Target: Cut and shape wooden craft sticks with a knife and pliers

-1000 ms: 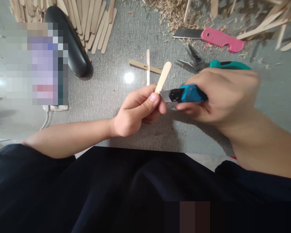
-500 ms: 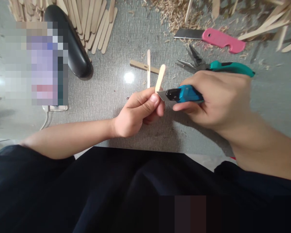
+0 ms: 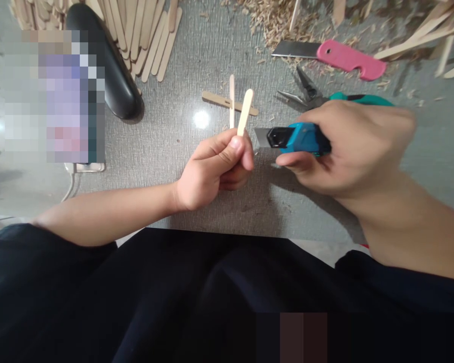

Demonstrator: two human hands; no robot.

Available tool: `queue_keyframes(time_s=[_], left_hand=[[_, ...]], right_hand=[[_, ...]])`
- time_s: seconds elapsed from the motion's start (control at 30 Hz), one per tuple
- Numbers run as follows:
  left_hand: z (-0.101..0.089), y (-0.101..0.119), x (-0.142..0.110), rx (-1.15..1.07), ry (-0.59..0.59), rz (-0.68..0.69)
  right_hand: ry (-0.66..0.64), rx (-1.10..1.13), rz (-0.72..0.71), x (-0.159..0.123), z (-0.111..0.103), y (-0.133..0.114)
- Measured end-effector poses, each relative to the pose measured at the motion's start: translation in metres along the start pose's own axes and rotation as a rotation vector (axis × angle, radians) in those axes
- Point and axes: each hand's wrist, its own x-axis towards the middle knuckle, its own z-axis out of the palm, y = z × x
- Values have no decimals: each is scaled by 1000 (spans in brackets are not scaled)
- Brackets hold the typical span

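Between thumb and fingers my left hand (image 3: 219,164) pinches a pale wooden craft stick (image 3: 245,112); its rounded end points up and away, while its lower part is hidden in the hand. My right hand (image 3: 357,143) is wrapped round a blue and black utility knife (image 3: 298,137). The knife's blade (image 3: 263,137) is out and points left, a small gap apart from the stick and the left fingers. Just beyond my left hand, a thin stick (image 3: 232,96) crosses over a darker craft stick (image 3: 215,99) that has a small slot in it.
Many craft sticks (image 3: 136,35) lie at the back left beside a black case (image 3: 106,65). Wood shavings (image 3: 274,22) cover the back. A pink-handled knife (image 3: 351,59) and green-handled pliers (image 3: 310,93) lie beyond my right hand. A blurred-out object (image 3: 66,101) with a cable stands left.
The utility knife has moved right, its blade coming away from the craft stick. My left hand has shifted slightly up and left with the stick.
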Motion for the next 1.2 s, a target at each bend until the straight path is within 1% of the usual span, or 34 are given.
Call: queue_keyframes(time_s=[0.07, 0.2, 0.33, 0.43, 0.6, 0.73, 0.93, 1.07, 1.13, 1.2], left_hand=[[1, 0, 0, 15, 9, -3], [1, 1, 0, 47, -21, 31], [-1, 0, 0, 104, -7, 77], [-3, -2, -1, 139, -19, 107], [-4, -3, -1, 190, -15, 118], [-2, -2, 0, 253, 1, 146], [1, 0, -4, 352, 10, 109], [-2, -1, -7, 364, -8, 106], [-3, -2, -9, 351, -24, 107], [-3, -3, -11, 335, -39, 112]], right_hand=[[-33, 3, -4, 0, 0, 0], [-77, 61, -22, 3, -3, -1], [-92, 107, -31, 5, -5, -1], [-101, 118, -31, 5, -8, 1], [-178, 123, -40, 7, -12, 4], [-172, 151, -56, 9, -15, 7], [-367, 195, -84, 13, -27, 11], [-394, 183, -108, 13, -30, 13], [-400, 178, -104, 12, -30, 12], [-433, 179, -81, 11, -30, 11]])
